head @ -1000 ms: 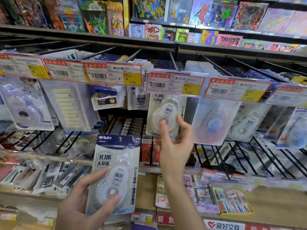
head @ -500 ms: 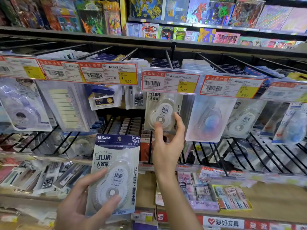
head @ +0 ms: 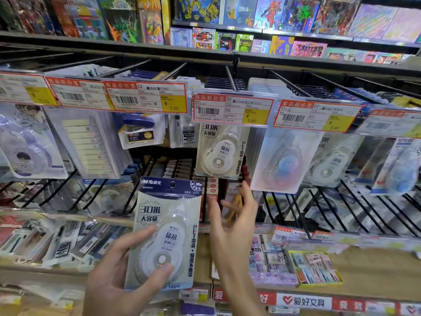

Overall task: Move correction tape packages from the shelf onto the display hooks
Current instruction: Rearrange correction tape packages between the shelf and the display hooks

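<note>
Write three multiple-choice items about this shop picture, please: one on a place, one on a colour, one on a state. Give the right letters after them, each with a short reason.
1. Where does the matching white correction tape package hang?
A. under the 5.80 price tag
B. under the 3.00 price tag
C. on the top shelf among the colourful boxes

2. What colour is the top band of the held white correction tape package with clear blister?
A. red
B. dark blue
C. green

3. What is the right hand doing?
A. pinching a price tag
B. gripping a stapler box
C. open, holding nothing

Answers:
1 A: it hangs directly below the yellow 5.80 price tag.
2 B: the header around its hang hole is dark blue.
3 C: its fingers are spread below the hanging package, while the left hand grips the held one.
</note>
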